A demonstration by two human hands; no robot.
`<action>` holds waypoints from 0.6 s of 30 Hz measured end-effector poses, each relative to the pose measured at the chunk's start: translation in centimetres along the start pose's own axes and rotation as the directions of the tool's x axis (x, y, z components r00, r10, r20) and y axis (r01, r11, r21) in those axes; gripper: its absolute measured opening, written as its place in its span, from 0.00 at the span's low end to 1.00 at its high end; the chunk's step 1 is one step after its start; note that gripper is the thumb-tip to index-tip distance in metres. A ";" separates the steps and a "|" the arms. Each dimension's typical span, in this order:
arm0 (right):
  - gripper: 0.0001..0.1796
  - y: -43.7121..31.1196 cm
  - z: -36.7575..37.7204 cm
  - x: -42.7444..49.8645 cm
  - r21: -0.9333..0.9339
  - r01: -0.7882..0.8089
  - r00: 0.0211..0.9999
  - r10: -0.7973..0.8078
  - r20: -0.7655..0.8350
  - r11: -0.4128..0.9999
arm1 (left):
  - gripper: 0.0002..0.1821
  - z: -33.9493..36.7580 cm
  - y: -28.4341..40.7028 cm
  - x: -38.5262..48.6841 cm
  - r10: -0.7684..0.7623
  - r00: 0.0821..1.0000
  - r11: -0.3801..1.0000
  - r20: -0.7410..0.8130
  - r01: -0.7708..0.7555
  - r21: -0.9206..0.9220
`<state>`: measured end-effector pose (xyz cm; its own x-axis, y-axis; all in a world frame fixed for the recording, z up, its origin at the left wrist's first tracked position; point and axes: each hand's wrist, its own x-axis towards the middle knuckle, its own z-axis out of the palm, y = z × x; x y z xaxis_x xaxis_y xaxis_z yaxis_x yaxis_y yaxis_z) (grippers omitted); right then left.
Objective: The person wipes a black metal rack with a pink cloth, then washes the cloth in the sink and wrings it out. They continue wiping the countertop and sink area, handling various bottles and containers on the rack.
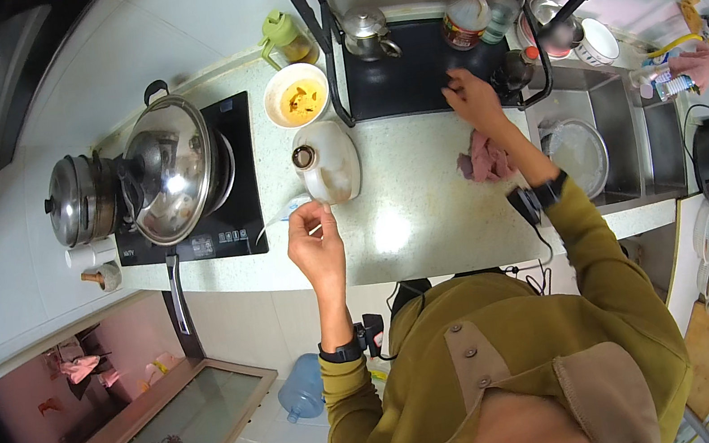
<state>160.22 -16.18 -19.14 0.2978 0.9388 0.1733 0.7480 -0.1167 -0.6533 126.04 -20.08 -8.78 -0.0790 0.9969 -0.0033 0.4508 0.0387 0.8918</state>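
A whitish plastic jug (336, 163) with a side handle and a dark-rimmed mouth stands on the counter. My left hand (317, 244) is just in front of it, thumb and finger pinched near its lower edge; whether anything is between them is unclear. A white plastic packet (286, 216) lies behind these fingers. Behind the jug, a white bowl (270, 97) contains yellow liquid with dark bits. My right hand (475, 101) is over the black shelf base (404, 89), fingers curled, beside a dark bottle with a red cap (513, 71). Its fingertips are partly hidden.
A lidded wok (174, 172) and a stacked pot (76, 199) occupy the cooktop (247, 230) at left. A pink cloth (485, 159) lies below my right forearm. The black rack (331, 55) rises behind, holding bottles and a metal pot (365, 33). At right is the sink (614, 137).
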 end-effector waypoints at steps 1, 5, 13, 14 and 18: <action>0.31 0.4 -0.7 -2.7 0.027 -0.114 0.993 0.115 -0.001 0.993 | 0.13 0.2 -0.1 0.0 0.001 0.999 1.000 -0.047 0.000 0.017; 0.33 2.4 -1.0 -11.7 -0.496 -0.053 0.998 0.055 -0.012 0.867 | 0.14 2.1 -0.6 0.9 0.128 0.982 0.992 -0.136 -0.129 0.004; 0.25 4.1 2.5 -12.5 -0.078 -0.130 0.991 0.127 -0.042 0.988 | 0.12 4.7 -0.1 4.5 -0.006 1.000 0.984 0.014 0.008 -0.178; 0.20 3.9 2.1 -11.1 -0.142 0.093 0.974 -0.120 -0.192 0.986 | 0.10 4.8 0.5 4.3 0.005 1.000 0.985 0.021 -0.001 -0.171; 0.11 1.8 0.9 -3.3 0.029 0.151 0.920 -0.130 -0.369 0.988 | 0.12 4.0 4.2 3.6 0.167 0.984 0.957 0.055 -0.148 -0.250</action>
<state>160.04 -19.21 -21.52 0.3957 0.7597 0.5161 0.7666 0.0362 -0.6411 131.17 -16.01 -6.83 0.0461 0.9916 0.1209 0.2203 -0.1282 0.9670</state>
